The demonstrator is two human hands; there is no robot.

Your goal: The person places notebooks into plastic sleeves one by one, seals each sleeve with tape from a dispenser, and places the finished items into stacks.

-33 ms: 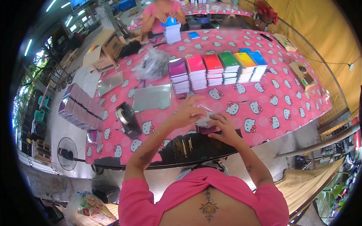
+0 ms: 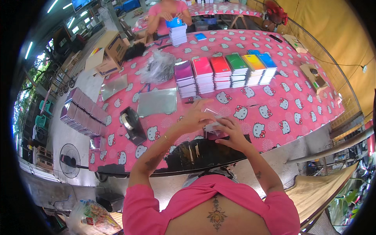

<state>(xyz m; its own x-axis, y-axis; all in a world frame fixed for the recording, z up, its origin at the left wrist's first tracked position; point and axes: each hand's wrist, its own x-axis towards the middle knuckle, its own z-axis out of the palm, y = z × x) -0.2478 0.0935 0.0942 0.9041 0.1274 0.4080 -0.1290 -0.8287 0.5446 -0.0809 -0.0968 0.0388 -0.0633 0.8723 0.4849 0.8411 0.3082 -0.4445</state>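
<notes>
In front of me, near the table's front edge, a small purple-covered notebook bundle lies partly under clear plastic film. My left hand is at the bundle's far left side, its fingers curled at the film's edge. Across the top and right side rests my right hand, thumb low and fingers bent over the plastic. The fingers hide much of the bundle. A black tape dispenser stands left of my left forearm, and flat clear plastic sheets lie beyond it.
Notebook stacks in several colours form a row farther back, beside crumpled plastic. Tall purple notebook stacks stand at the left edge. A cardboard box is at back left. Across the table, a person handles blue notebooks.
My hands stay nearly in place. The film between them shifts slightly, and the person across the table moves their hands a little.
</notes>
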